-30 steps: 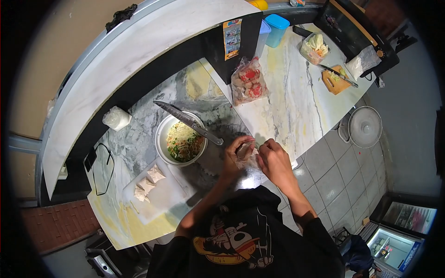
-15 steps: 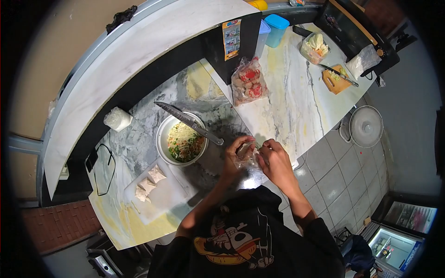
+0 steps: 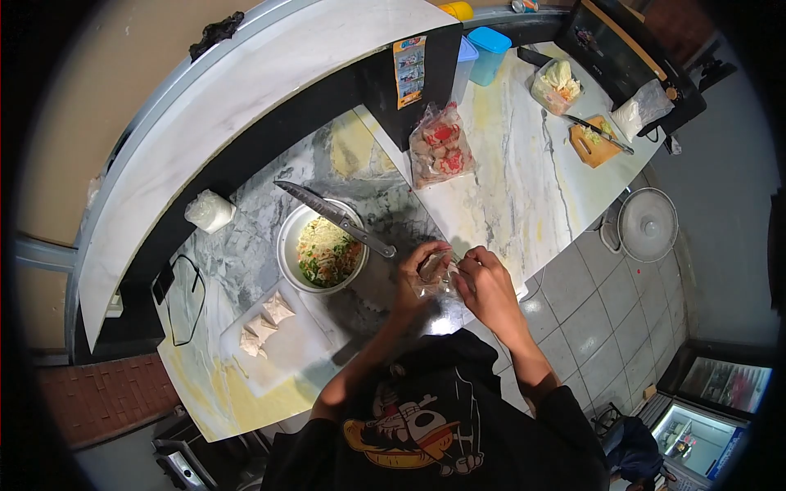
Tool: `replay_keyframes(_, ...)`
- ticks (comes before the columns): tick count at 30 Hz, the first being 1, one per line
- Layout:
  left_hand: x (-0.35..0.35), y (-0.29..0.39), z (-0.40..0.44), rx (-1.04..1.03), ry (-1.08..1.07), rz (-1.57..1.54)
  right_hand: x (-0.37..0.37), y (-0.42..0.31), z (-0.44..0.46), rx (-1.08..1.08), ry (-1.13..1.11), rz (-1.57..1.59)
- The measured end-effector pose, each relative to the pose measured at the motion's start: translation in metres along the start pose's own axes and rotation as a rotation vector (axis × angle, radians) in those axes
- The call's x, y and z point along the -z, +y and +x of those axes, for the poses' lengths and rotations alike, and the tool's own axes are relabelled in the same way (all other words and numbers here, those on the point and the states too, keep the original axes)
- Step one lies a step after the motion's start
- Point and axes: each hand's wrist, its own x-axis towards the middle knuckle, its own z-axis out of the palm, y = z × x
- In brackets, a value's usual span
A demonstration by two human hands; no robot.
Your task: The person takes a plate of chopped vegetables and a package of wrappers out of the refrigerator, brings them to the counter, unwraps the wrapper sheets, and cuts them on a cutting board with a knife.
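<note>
Between my two hands is a small clear plastic bag (image 3: 437,282), held over the counter's near edge. My left hand (image 3: 416,274) is curled around its left side. The fingers of my right hand (image 3: 485,281) pinch its right edge. What the bag contains is too unclear to name. Left of my hands stands a white bowl (image 3: 284,263) with chopped vegetables and a pale shredded or grated food. A large knife (image 3: 334,216) lies across the bowl's rim. Several folded pale dough pieces (image 3: 260,327) sit on a white board (image 3: 288,353) at the left.
A printed plastic bag (image 3: 442,151) lies beyond my hands. Further right are a container of cabbage (image 3: 557,86) and a wooden cutting board (image 3: 595,143) with a second knife. A white-filled bag (image 3: 210,211) and a black cord (image 3: 196,303) lie at left.
My hands stay almost in place, with only a slight shift of the fingers and the clear plastic bag. Everything on the counter looks the same.
</note>
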Motion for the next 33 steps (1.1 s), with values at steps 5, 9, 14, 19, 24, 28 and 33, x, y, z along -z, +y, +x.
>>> replay_keyframes(5, 0.000, -0.001, 0.002, -0.064, -0.007, 0.009, -0.002, 0.001, 0.001, 0.007, 0.019, 0.004)
replay_keyframes(9, -0.001, -0.007, 0.000, -0.092, 0.000, -0.033, -0.001, 0.000, 0.001, 0.003, 0.017, 0.013)
replay_keyframes(14, -0.001, -0.011, 0.001, -0.083, 0.015, -0.013, 0.000, 0.000, 0.002, 0.003, 0.025, 0.024)
replay_keyframes(19, -0.001, -0.008, 0.001, -0.100, 0.035, 0.072, 0.001, -0.001, 0.003, -0.016, 0.032, 0.042)
replay_keyframes(24, -0.001, -0.012, 0.001, -0.081, 0.042, 0.029, -0.001, 0.003, 0.004, -0.026, 0.043, 0.059)
replay_keyframes(28, 0.001, -0.015, 0.001, -0.086, 0.020, 0.018, -0.001, 0.002, 0.004, -0.036, 0.036, 0.060)
replay_keyframes(33, 0.003, -0.019, 0.000, -0.113, -0.008, -0.013, -0.005, -0.002, 0.000, 0.075, 0.075, 0.009)
